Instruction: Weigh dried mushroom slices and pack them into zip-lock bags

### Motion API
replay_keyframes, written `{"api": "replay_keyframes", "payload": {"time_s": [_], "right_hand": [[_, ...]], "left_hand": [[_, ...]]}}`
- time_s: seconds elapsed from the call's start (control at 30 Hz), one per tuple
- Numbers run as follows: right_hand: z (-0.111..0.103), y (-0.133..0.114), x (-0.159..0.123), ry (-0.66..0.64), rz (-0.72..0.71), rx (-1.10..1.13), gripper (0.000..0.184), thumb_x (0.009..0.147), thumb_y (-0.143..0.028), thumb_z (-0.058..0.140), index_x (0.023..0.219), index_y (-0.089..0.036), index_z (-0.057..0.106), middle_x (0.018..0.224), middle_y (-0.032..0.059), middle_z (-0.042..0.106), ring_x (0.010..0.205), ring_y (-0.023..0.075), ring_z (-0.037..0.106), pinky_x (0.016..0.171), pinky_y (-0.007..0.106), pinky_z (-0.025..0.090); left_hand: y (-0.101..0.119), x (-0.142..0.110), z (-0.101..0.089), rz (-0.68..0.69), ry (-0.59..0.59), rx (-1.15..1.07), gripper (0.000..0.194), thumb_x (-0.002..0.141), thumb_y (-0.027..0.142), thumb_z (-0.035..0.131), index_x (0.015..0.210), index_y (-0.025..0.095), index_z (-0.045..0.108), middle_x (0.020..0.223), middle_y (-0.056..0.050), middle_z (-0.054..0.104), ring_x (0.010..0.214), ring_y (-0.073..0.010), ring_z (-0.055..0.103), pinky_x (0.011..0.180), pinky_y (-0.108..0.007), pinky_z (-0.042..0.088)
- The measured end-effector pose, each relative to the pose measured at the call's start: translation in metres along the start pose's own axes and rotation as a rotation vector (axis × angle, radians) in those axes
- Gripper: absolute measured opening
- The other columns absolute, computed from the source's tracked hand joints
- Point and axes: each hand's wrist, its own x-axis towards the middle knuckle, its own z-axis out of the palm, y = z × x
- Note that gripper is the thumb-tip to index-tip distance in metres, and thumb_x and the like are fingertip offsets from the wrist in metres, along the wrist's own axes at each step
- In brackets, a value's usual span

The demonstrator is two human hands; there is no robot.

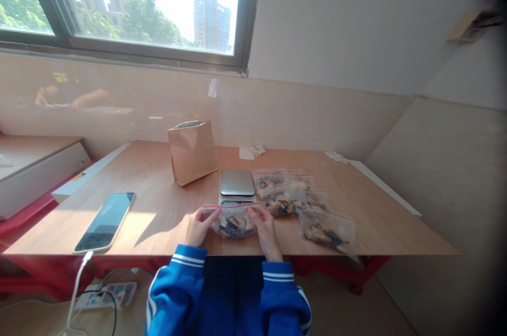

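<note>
My left hand (201,224) pinches the upper left corner of a clear zip bag (235,225), and my right hand (264,226) pinches its upper right corner. A red strip runs along the bag's top edge, between my hands. Brown and dark dried pieces lie inside, with a small white packet. Just behind the bag stands a digital kitchen scale (237,183) with a bare metal plate; the bag partly covers its display. Several similar filled zip bags (284,203) lie in a pile to the right, one of them (328,233) closest to the table's front edge.
An open brown paper pouch (193,154) stands behind and left of the scale. A phone (106,221) with a white charging cable (77,283) lies at the left. Crumpled white paper (252,151) rests near the wall. Below the table (166,188) is a power strip (109,295).
</note>
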Motion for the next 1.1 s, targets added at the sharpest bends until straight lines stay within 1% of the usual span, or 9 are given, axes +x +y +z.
{"api": "replay_keyframes", "payload": {"time_s": [0.17, 0.37, 0.5, 0.6, 0.67, 0.73, 0.83, 0.93, 1.1], "right_hand": [[0.003, -0.001, -0.001, 0.078, -0.071, -0.051, 0.022, 0.073, -0.039, 0.071, 0.081, -0.018, 0.071, 0.082, 0.0043, 0.073, 0.08, 0.0195, 0.065, 0.08, 0.034, 0.05], [0.004, -0.001, 0.0, 0.064, -0.083, -0.058, 0.021, 0.074, -0.039, 0.07, 0.079, -0.019, 0.07, 0.081, 0.0045, 0.072, 0.08, 0.019, 0.065, 0.08, 0.034, 0.051], [0.001, -0.002, -0.001, 0.023, -0.039, -0.014, 0.023, 0.076, -0.04, 0.069, 0.086, -0.019, 0.07, 0.088, 0.005, 0.073, 0.085, 0.0197, 0.066, 0.084, 0.034, 0.05], [0.0, -0.005, -0.003, -0.052, -0.004, 0.021, 0.026, 0.078, -0.041, 0.068, 0.092, -0.019, 0.071, 0.094, 0.0061, 0.074, 0.091, 0.0216, 0.067, 0.086, 0.036, 0.05], [0.0, -0.007, -0.004, -0.108, 0.01, 0.011, 0.029, 0.077, -0.041, 0.068, 0.095, -0.019, 0.072, 0.097, 0.0067, 0.073, 0.095, 0.0231, 0.067, 0.087, 0.037, 0.05], [0.002, -0.009, -0.004, -0.122, 0.034, -0.014, 0.03, 0.073, -0.041, 0.072, 0.093, -0.019, 0.072, 0.095, 0.0068, 0.074, 0.092, 0.0239, 0.067, 0.085, 0.037, 0.052], [0.005, -0.009, -0.003, -0.057, 0.042, -0.056, 0.029, 0.068, -0.041, 0.076, 0.085, -0.018, 0.073, 0.086, 0.0061, 0.074, 0.082, 0.0229, 0.068, 0.078, 0.036, 0.054], [0.008, -0.013, -0.003, -0.035, -0.004, -0.084, 0.025, 0.069, -0.04, 0.075, 0.081, -0.018, 0.072, 0.082, 0.0043, 0.073, 0.079, 0.0211, 0.066, 0.076, 0.034, 0.053], [0.007, -0.019, -0.005, -0.074, -0.022, -0.122, 0.02, 0.072, -0.039, 0.073, 0.074, -0.019, 0.07, 0.072, 0.0013, 0.068, 0.071, 0.018, 0.063, 0.069, 0.03, 0.051]], "left_hand": [[-0.001, 0.0, 0.002, 0.022, 0.021, -0.023, 0.027, 0.067, 0.043, 0.071, 0.079, 0.019, 0.074, 0.079, -0.002, 0.075, 0.083, -0.0216, 0.069, 0.077, -0.027, 0.053], [-0.012, 0.004, 0.004, 0.046, 0.042, -0.065, 0.026, 0.067, 0.042, 0.072, 0.079, 0.019, 0.074, 0.079, -0.003, 0.074, 0.081, -0.021, 0.069, 0.076, -0.027, 0.053], [-0.01, 0.002, 0.009, 0.012, 0.001, -0.145, 0.033, 0.068, 0.044, 0.071, 0.084, 0.016, 0.073, 0.082, -0.005, 0.074, 0.084, -0.0221, 0.068, 0.078, -0.03, 0.053], [-0.005, 0.0, 0.011, 0.009, -0.079, -0.186, 0.032, 0.068, 0.043, 0.072, 0.083, 0.015, 0.074, 0.087, -0.006, 0.074, 0.089, -0.0238, 0.068, 0.082, -0.032, 0.053], [-0.002, -0.001, 0.012, 0.011, -0.096, -0.181, 0.031, 0.067, 0.043, 0.073, 0.08, 0.015, 0.074, 0.085, -0.007, 0.075, 0.089, -0.025, 0.068, 0.082, -0.033, 0.054], [0.0, -0.001, 0.013, -0.008, -0.084, -0.179, 0.031, 0.065, 0.043, 0.075, 0.078, 0.014, 0.074, 0.082, -0.007, 0.075, 0.088, -0.0259, 0.069, 0.082, -0.034, 0.054], [0.003, -0.002, 0.013, -0.027, -0.046, -0.156, 0.03, 0.064, 0.043, 0.075, 0.076, 0.015, 0.075, 0.081, -0.007, 0.075, 0.086, -0.0263, 0.069, 0.081, -0.035, 0.055], [0.005, -0.002, 0.012, -0.004, -0.008, -0.106, 0.027, 0.064, 0.042, 0.075, 0.074, 0.017, 0.075, 0.082, -0.006, 0.075, 0.087, -0.0255, 0.069, 0.081, -0.033, 0.054], [0.009, -0.002, 0.011, 0.002, -0.001, -0.068, 0.028, 0.063, 0.042, 0.075, 0.074, 0.016, 0.076, 0.083, -0.006, 0.075, 0.087, -0.0249, 0.069, 0.081, -0.032, 0.054]]}}
